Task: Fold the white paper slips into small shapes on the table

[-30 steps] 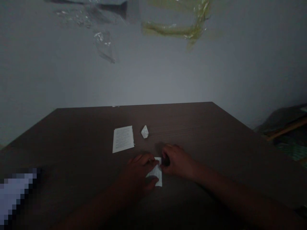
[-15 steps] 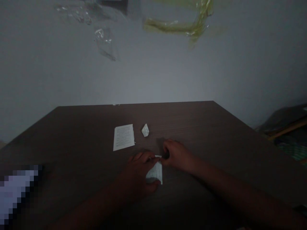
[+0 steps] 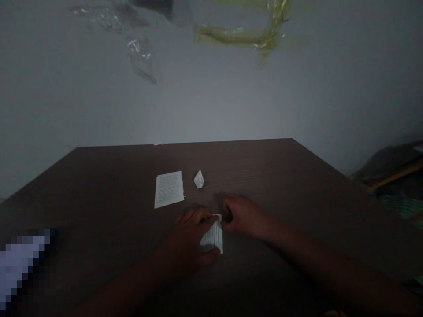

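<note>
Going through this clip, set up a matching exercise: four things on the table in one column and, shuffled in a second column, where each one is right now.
Things:
1. Left hand
2. Right hand
3. Printed sheet
4. Paper lump

Places:
A. To the right of the printed sheet
B. Over the folded paper
C. At the folded paper's right edge
D. To the left of the paper lump

Pairs: 1-B, 2-C, 3-D, 4-A
</note>
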{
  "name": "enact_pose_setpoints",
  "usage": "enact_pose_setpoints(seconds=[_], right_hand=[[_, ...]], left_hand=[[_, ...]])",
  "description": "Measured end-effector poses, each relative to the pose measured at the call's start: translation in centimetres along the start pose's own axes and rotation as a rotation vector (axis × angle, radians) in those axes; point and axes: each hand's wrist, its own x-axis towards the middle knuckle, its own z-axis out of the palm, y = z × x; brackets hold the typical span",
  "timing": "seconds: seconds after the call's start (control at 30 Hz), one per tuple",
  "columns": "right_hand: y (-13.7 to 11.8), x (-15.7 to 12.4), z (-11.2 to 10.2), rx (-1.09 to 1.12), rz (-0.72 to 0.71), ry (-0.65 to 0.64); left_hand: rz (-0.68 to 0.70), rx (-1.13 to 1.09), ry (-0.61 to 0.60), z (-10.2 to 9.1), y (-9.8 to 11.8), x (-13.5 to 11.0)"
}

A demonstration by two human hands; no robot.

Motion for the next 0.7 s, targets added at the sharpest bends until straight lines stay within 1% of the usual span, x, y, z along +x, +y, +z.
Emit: enact_pose_setpoints(seconds=[0.1,0.13,0.2,0.3,0.37,0.43,0.47,0.6,0.7], right_hand=[[-0.5,-0.8,0.1,0.019,-0.123,-0.066],[-0.6,-1.0,0.1,0.024,-0.130,-0.067],[-0.6,-0.9,0.0,-0.007,-0.051,-0.051],[-0.3,-0.5,-0.1,-0.021,-0.014,-0.032],[-0.5,-0.6,-0.2,-0.029,-0.055,-0.057],[-0.9,-1.2,-0.2,-0.016,-0.135,-0.120],[-1.2,-1.5,-0.2,-0.010,-0.152,-0.118],[-1.7,-2.5,-0.1,0.013,-0.154,-0.134],[-1.6,-2.7,0.0,0.066,-0.163,-0.124]], left_hand=[[0.015,-0.002,0.016,0.1,-0.2,0.0],[0.025,-0.010,0.011,0.1,-0.3,-0.1],[0.041,-0.023,0.005,0.0,-0.3,-0.1],[0.040,-0.016,0.006,-0.2,-0.1,-0.2],[0.027,-0.007,0.003,-0.4,0.2,-0.2],[0.018,-0.010,-0.005,-0.7,0.5,-0.1],[0.012,-0.014,-0.009,-0.9,0.6,-0.1],[-0.012,-0.026,-0.047,-1.2,0.9,0.0],[0.003,-0.025,-0.037,-1.0,0.7,0.0]])
